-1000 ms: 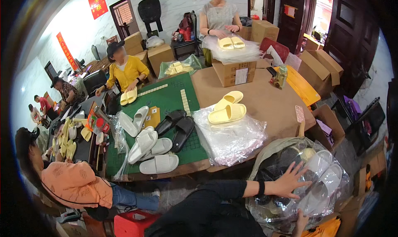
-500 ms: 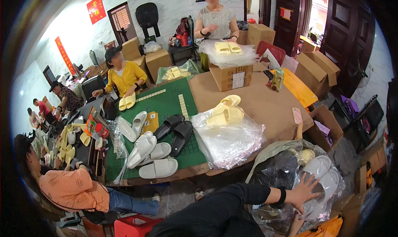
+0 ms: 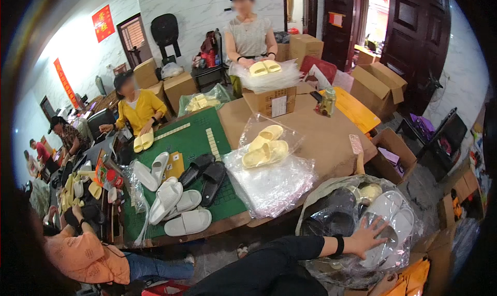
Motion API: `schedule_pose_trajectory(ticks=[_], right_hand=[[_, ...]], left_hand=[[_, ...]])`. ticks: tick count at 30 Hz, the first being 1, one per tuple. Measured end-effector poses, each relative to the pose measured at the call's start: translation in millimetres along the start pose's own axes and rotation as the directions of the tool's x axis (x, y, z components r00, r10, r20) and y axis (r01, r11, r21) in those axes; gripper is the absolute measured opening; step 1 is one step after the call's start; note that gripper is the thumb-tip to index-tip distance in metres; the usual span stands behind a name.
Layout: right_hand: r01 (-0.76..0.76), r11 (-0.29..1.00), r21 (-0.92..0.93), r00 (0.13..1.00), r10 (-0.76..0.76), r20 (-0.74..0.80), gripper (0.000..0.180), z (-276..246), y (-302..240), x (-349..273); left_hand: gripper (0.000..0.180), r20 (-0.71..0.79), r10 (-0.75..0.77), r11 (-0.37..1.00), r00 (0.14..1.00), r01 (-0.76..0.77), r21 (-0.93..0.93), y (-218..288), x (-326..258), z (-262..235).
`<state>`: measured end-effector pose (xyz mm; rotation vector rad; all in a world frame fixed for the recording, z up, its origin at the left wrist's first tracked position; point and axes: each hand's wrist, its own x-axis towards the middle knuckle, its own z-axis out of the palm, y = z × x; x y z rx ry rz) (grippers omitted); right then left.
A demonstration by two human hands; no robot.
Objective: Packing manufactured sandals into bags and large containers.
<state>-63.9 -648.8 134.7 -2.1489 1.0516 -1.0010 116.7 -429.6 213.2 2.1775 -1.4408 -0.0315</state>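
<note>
Under the spread right hand (image 3: 368, 237) the clear plastic bag (image 3: 331, 265) shows white slippers (image 3: 394, 219), grey-black ones (image 3: 336, 213) and one pale yellow slipper (image 3: 369, 192); the sleeve (image 3: 269, 267) behind that hand is black, as is the wristband (image 3: 338, 245). Beyond the hand, pale yellow slippers (image 3: 265, 147) lie in clear film on the brown table (image 3: 326, 135). Away to its left, the mat (image 3: 194, 141) is dark green with a fine grid, bearing white slippers (image 3: 178, 208) and black slippers (image 3: 204, 174). One person's top (image 3: 140, 109) is yellow, another's (image 3: 85, 254) orange, a third's (image 3: 250, 37) grey
</note>
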Motion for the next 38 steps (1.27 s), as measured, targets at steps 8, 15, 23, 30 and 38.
schedule_pose_trajectory(ticks=[8,15,23,30,38], right_hand=[[-0.073,0.996,0.06,0.958,0.054,0.281,0.04,43,180,41],[-0.137,0.988,0.075,0.97,0.118,0.213,0.039,37,189,58],[-0.155,0.98,0.124,0.984,0.142,0.105,0.04,35,55,76],[0.113,0.993,0.033,0.989,-0.11,-0.096,0.038,38,81,105],[0.109,0.952,-0.285,0.966,-0.034,0.255,0.041,2,35,109]], left_hand=[[0.103,0.059,0.01,1.0,0.998,-0.01,0.008,2,3,-6],[0.102,0.083,0.02,0.999,0.996,-0.022,0.029,1,6,-2],[0.102,0.055,0.054,0.993,0.997,-0.059,0.103,-3,0,1],[0.085,0.188,0.098,0.984,0.977,-0.124,0.13,-4,4,26],[0.062,0.196,0.252,0.94,0.948,-0.288,0.184,0,17,41]])
